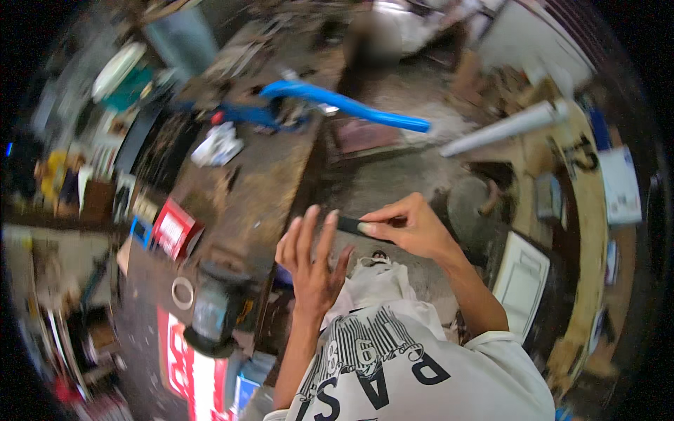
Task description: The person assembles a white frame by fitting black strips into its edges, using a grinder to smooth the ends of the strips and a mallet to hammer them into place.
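Observation:
My right hand pinches a short, dark, flat piece between thumb and fingers, in front of my body. It looks like a black strip or small bar; blur hides its exact kind. Beside its left end, my left hand is raised with the fingers stretched and spread. The far end of the dark piece meets the outline of the left fingers, and I cannot tell whether they touch. Both hands are above the floor, just right of the workbench edge.
The wooden workbench runs along the left, bearing a red box, crumpled white plastic, a ring and a dark cylindrical object. A blue bar juts over its edge. On the right are a white tube and white panel.

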A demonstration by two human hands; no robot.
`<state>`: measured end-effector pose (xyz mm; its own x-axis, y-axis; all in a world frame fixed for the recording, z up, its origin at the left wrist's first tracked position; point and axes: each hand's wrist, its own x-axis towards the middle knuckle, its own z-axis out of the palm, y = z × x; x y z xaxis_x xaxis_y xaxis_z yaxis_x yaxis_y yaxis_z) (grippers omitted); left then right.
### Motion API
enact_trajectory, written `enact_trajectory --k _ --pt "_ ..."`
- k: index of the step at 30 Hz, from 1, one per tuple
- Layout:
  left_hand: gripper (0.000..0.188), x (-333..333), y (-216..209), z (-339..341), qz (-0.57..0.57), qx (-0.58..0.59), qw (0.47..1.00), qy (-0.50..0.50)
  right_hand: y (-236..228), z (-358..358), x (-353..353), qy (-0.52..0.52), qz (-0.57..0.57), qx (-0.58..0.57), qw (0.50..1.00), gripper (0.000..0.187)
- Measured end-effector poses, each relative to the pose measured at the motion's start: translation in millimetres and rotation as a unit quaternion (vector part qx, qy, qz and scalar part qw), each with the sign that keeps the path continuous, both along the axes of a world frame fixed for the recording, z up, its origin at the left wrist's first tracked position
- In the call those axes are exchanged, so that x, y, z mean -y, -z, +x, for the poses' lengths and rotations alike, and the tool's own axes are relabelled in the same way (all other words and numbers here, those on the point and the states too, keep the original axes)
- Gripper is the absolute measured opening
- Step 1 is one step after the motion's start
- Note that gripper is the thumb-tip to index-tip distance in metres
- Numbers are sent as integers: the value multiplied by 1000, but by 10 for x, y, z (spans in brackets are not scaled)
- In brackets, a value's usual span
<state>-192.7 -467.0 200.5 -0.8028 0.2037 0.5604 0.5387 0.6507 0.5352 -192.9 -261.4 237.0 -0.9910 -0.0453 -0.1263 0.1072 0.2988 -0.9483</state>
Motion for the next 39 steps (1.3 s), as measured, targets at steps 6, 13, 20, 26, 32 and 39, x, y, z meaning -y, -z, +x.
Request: enact_trajectory --k 6,13,20,26,32,39 --pt "38 -1343 592 -148 -135 -82 932 327 286 821 -1117 137 355 -72 922 29" --pt "10 -2446 1523 171 6 277 838 471 641 2774 -1179 358 114 250 892 31" --pt "13 -3766 1568 488 -28 392 631 669 2194 4469 -888 757 285 252 532 74" --pt "27 -4953 1331 840 -266 69 570 774 2058 4750 -1028 807 243 166 512 63" --pt "27 -5700 1441 1390 -245 38 439 864 2173 5232 -1017 821 333 235 401 32" --pt "12 -6123 1698 1407 -329 -61 389 858 2057 5206 -1104 862 193 221 413 15"
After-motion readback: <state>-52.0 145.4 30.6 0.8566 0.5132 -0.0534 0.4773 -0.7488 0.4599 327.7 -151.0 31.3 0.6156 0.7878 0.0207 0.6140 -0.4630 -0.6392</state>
